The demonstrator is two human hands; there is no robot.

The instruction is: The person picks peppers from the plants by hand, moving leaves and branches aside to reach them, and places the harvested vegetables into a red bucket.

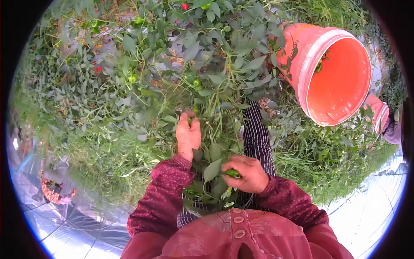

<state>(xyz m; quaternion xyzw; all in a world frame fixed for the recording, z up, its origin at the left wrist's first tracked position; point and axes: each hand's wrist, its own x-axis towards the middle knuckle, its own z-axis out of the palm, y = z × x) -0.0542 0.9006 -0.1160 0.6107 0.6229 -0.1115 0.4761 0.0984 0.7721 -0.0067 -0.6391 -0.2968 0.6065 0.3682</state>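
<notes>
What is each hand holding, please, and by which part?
The right hand grips a green pepper by one end; the other end pokes out. The left hand reaches into the plant; whether it holds anything cannot be told.

An outdoor vegetable plot planted with peppers is shown. The ground is covered by dense, leafy green pepper plants [207, 64]. Among them, small green peppers [196, 82] and a few small red peppers [184, 6] can be seen. Long wild grass [332, 168] is seen at the edges. Pale, shiny plastic ground sheeting [64, 216] is laid beside the row, and a large orange plastic bucket [304, 73] is set among the foliage.
</notes>
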